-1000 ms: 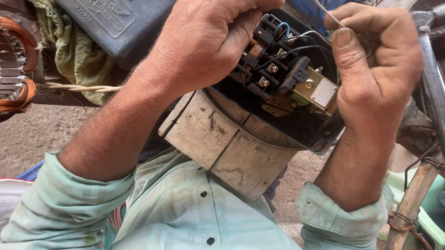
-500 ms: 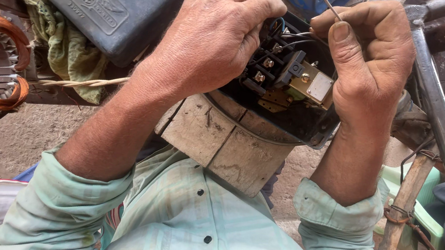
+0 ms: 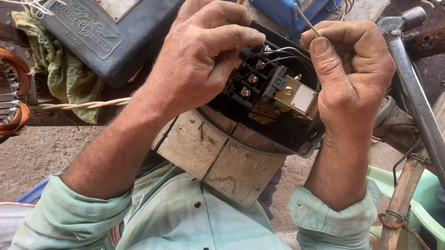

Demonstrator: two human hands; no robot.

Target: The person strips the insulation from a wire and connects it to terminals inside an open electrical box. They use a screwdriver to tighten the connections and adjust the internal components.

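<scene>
Left hand (image 3: 203, 60) curled over black terminal block with brass screws (image 3: 266, 87) at centre, fingers closed on its left side, right hand (image 3: 350, 73) pinching thin wire (image 3: 307, 20), grey metal switch box (image 3: 113, 11) far left.

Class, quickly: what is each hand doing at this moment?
Left hand: curled closed, fingertips on the black electrical switch block with screw terminals.
Right hand: closed, pinching a thin stiff wire above the block.

You sit in daylight over a dusty grey concrete floor (image 3: 22, 165); a pale green plastic chair (image 3: 426, 217) stands lower right.
</scene>
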